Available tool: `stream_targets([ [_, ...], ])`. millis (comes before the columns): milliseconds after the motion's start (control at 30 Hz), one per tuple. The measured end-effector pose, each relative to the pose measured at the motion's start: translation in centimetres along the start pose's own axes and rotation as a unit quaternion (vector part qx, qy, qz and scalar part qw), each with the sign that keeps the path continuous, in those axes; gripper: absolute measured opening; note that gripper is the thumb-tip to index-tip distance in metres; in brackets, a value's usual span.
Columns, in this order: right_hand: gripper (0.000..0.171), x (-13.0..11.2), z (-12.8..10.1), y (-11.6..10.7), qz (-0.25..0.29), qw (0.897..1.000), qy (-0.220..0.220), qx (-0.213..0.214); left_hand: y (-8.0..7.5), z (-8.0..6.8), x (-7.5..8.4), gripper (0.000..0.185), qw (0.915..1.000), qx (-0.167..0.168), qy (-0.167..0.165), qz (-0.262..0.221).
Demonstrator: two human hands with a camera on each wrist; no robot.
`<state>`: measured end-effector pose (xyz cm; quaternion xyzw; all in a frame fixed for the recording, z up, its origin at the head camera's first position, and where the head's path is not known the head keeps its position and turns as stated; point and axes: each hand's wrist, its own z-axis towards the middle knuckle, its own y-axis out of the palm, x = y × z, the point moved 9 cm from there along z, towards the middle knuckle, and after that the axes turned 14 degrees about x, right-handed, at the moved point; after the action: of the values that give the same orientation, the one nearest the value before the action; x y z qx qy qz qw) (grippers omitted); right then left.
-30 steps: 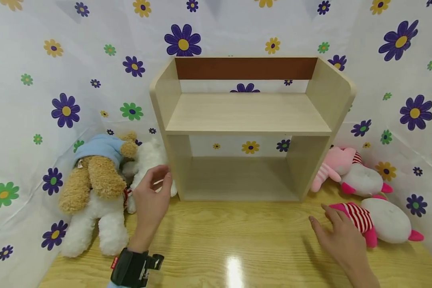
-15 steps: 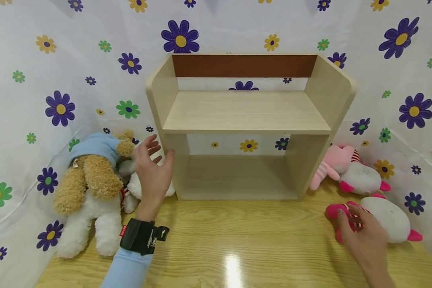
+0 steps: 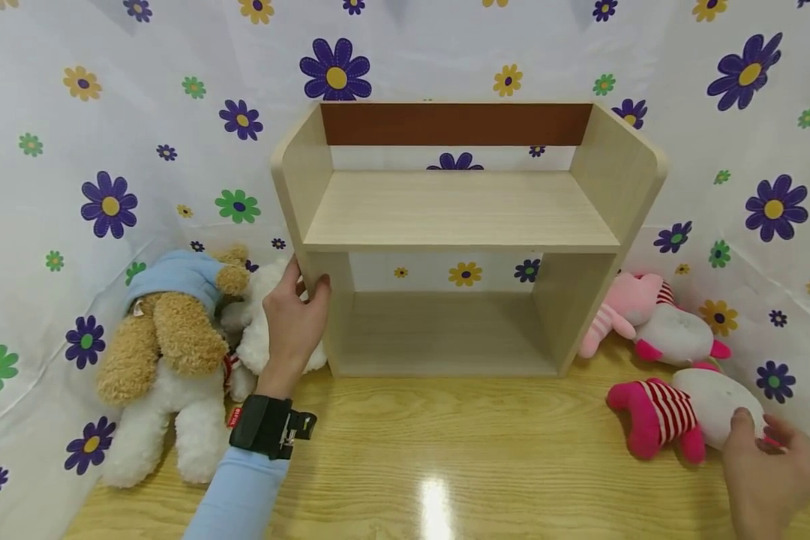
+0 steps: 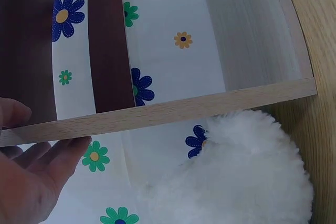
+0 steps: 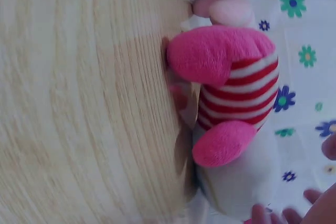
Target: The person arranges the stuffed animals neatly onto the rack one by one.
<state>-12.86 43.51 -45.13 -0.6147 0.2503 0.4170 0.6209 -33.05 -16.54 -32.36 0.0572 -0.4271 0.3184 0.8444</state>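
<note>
A pale wooden two-tier shelf [image 3: 462, 210] stands on the table. My left hand [image 3: 293, 322] grips its left side panel; in the left wrist view the thumb lies on one face of the panel [image 4: 173, 115] and the fingers on the other. At the right lies a plush toy [image 3: 671, 412] with a white head, pink limbs and a red-and-white striped body. Over the head end of this toy, my right hand [image 3: 772, 472] has its thumb and fingers spread apart. Those fingertips [image 5: 291, 215] appear beside the white head in the right wrist view.
Left of the shelf are a brown plush bear in blue [image 3: 162, 322] and a white plush toy [image 3: 256, 330]. Behind the striped toy lie a light pink plush [image 3: 631, 300] and another white-headed one [image 3: 678, 337]. A flowered cloth [image 3: 405, 45] hangs around the wooden table [image 3: 472, 442].
My left hand has moved up and closed onto the shelf's side panel. My right hand has travelled right, from the striped toy's legs past its body to its head.
</note>
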Motion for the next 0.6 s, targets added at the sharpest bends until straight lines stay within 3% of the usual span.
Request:
stream_targets([
  [133, 0.077, 2.4, 1.1, 1.2, -0.008, 0.996, 0.079, -0.04, 0.1, -0.2, -0.3, 0.041, 0.9994, -0.004, 0.004, 0.034],
  [333, 0.099, 7.1, 4.0, 4.9, 0.009, 0.98, 0.181, -0.086, 0.4, -0.3, -0.4, 0.038, 0.9984, -0.011, 0.008, 0.054],
  [600, 0.104, 5.0, 0.4, 5.1, 0.091, 0.946, 0.276, -0.143, 0.4, -0.5, -0.4, 0.037, 0.998, -0.02, 0.013, 0.058],
])
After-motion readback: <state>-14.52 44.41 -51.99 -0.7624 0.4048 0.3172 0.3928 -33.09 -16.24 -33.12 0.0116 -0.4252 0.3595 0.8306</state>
